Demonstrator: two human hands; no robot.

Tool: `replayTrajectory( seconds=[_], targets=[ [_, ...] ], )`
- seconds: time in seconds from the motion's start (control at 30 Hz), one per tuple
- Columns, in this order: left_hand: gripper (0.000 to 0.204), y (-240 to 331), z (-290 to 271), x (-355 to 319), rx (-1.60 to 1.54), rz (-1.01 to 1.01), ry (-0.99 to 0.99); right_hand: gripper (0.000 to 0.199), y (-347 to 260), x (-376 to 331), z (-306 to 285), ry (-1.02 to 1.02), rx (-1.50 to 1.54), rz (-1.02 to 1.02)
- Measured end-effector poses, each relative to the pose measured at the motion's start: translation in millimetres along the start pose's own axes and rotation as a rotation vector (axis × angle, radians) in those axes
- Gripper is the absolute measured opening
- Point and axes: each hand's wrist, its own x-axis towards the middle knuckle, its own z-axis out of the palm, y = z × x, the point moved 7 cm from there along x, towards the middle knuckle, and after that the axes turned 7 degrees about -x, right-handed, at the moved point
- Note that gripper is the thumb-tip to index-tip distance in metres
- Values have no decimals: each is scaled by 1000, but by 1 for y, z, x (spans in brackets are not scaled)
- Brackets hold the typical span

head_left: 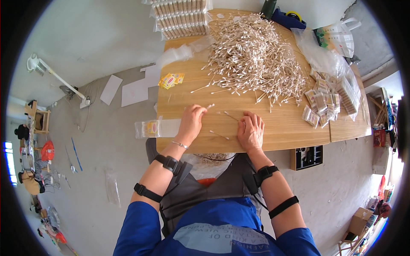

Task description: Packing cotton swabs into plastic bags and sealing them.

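Note:
My left hand (193, 121) is closed above the near part of the table, its fingers round a few cotton swabs (210, 106) whose white tips stick out to the right. To its right, my right hand (251, 131) rests low on the wood with curled fingers. One cotton swab (231, 115) runs from its thumb side toward the left hand, its near end between or under the fingertips. Another cotton swab (219, 135) lies loose on the table between the two hands. Beyond them spreads a large heap of cotton swabs (256, 55).
Yellow labels (171, 80) lie at the table's left, near clear plastic bags (175, 55). Stacked swab packs (181, 19) stand at the far left. Small filled packs (322, 102) are piled on the right. A clear bag with a label (151, 128) overhangs the left edge. A blue tape dispenser (288, 19) stands far back.

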Motion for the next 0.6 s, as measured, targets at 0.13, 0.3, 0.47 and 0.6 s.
replayTrajectory(
  seconds=[0.13, 0.3, 0.47, 0.6],
  targets=[
    [13, 21, 9, -5, -24, 90, -193, 13, 3, -1, 1, -8, 1, 12],
    [26, 30, 0, 40, 46, 164, 34, 13, 3, -1, 1, -4, -2, 4],
    [28, 0, 2, 73, 248, 43, 214, 13, 1, 0, 0, 6, 7, 5],
    [21, -13, 24, 72, 96, -45, 70, 13, 1, 0, 0, -5, 23, 4]
  ],
)
